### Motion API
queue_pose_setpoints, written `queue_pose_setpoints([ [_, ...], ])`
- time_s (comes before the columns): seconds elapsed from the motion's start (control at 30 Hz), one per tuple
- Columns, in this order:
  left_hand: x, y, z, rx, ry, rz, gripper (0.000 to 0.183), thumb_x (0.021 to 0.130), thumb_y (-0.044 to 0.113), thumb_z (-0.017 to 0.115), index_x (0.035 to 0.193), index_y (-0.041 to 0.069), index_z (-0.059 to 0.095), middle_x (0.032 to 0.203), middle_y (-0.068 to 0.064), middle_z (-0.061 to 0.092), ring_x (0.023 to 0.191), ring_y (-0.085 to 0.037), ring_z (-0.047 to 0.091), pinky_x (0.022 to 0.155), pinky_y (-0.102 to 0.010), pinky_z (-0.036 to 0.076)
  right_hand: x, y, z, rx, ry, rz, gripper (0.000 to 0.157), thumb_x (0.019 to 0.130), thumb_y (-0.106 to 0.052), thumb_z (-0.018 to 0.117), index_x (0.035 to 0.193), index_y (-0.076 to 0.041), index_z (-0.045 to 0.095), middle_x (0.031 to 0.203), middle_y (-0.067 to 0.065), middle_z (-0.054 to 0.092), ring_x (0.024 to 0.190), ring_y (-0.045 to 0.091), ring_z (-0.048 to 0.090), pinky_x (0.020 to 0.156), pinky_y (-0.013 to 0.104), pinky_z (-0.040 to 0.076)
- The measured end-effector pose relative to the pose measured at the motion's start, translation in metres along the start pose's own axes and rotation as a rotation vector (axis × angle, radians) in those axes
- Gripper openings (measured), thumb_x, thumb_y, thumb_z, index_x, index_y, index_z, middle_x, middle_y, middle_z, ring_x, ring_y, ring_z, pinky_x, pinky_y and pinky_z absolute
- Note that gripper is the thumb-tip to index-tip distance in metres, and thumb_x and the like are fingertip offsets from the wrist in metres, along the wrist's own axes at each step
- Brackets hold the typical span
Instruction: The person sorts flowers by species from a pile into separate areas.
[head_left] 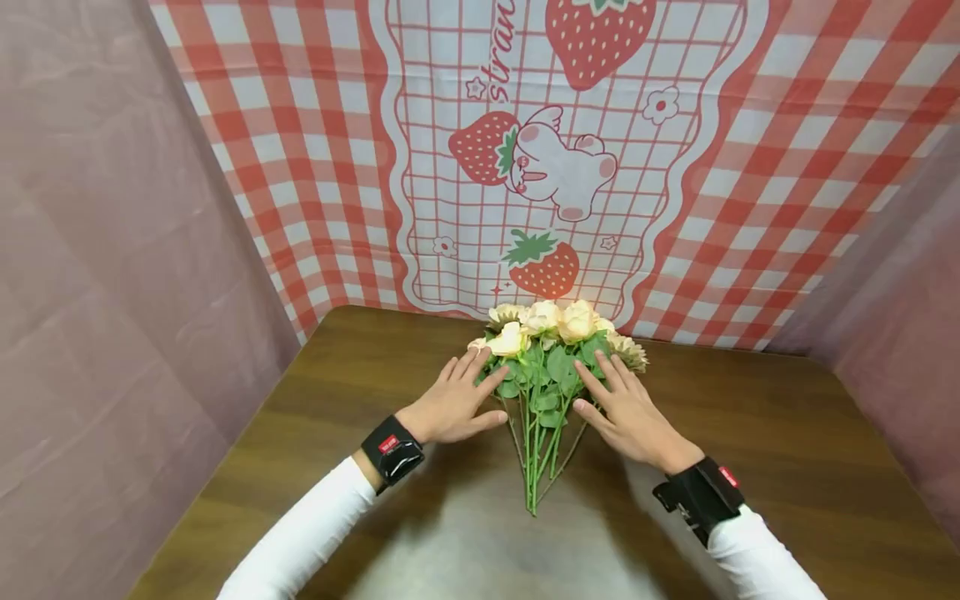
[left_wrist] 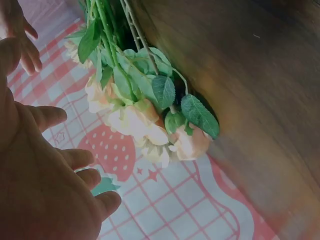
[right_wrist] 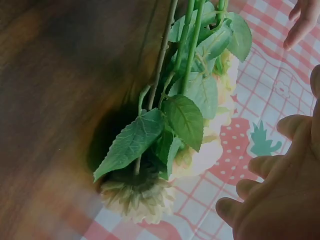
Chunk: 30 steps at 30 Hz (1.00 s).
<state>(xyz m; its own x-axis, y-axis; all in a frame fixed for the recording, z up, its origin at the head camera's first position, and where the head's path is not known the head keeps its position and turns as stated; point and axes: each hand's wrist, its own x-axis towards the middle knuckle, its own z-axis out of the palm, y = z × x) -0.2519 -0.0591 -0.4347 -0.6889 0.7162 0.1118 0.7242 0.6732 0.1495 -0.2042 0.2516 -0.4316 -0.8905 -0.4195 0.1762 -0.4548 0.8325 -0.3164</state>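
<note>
A bunch of cream and pale peach flowers with green leaves lies on the wooden table, blooms toward the back and long stems converging toward the front. My left hand, fingers spread, is at the left side of the bunch near the leaves. On the other side my right hand is spread too, close to the leaves and a brownish bloom. Neither hand grips anything. In the left wrist view the flowers appear beyond the fingers; whether the fingertips touch them I cannot tell.
The brown wooden table meets a red-and-white checked cloth with strawberry prints, which hangs behind it. Pinkish curtains stand at both sides. Black bands are strapped round both wrists.
</note>
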Motion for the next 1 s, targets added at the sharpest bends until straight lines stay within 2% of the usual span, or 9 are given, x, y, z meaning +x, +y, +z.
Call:
queue_pose_setpoints([
  [0.13,0.002,0.005,0.002,-0.004,-0.002,0.002,0.072,0.101,0.054,0.046,0.158,0.016,0.025,0.163,-0.025,0.011,0.15,-0.042,0.012,0.118,-0.058,0.015,-0.003,0.002,0.0,0.005,-0.003,0.005,0.062,0.106,-0.04,0.044,0.158,-0.012,0.024,0.163,0.025,0.006,0.147,0.05,0.006,0.113,0.067,0.01],
  [0.27,0.006,0.015,0.013,-0.025,-0.013,0.028,0.071,0.102,0.056,0.042,0.158,0.016,0.025,0.163,-0.024,0.009,0.15,-0.041,0.01,0.117,-0.06,0.016,-0.011,0.007,-0.003,0.002,0.007,0.017,0.062,0.105,-0.036,0.048,0.157,-0.009,0.027,0.162,0.027,0.01,0.147,0.051,0.008,0.113,0.066,0.011],
  [0.43,0.009,0.024,0.026,-0.051,-0.018,0.027,0.071,0.102,0.054,0.044,0.158,0.014,0.026,0.163,-0.025,0.011,0.149,-0.042,0.012,0.117,-0.06,0.018,-0.016,0.011,-0.004,0.0,0.01,0.004,0.062,0.105,-0.036,0.049,0.157,-0.01,0.027,0.162,0.027,0.012,0.147,0.05,0.009,0.114,0.065,0.012],
  [0.7,0.018,0.033,0.019,-0.007,0.001,0.072,0.07,0.101,0.055,0.044,0.156,0.014,0.03,0.161,-0.025,0.015,0.149,-0.042,0.014,0.116,-0.059,0.021,-0.018,0.008,-0.008,0.011,0.031,0.022,0.063,0.105,-0.039,0.048,0.157,-0.01,0.027,0.163,0.025,0.009,0.147,0.049,0.008,0.113,0.065,0.013],
  [1.0,0.033,0.04,0.016,0.078,-0.083,0.094,0.071,0.101,0.059,0.04,0.158,0.018,0.026,0.164,-0.021,0.01,0.151,-0.038,0.011,0.118,-0.055,0.019,-0.03,0.015,-0.01,0.035,0.041,0.046,0.062,0.105,-0.038,0.047,0.156,-0.007,0.028,0.161,0.029,0.011,0.146,0.052,0.01,0.112,0.067,0.014],
])
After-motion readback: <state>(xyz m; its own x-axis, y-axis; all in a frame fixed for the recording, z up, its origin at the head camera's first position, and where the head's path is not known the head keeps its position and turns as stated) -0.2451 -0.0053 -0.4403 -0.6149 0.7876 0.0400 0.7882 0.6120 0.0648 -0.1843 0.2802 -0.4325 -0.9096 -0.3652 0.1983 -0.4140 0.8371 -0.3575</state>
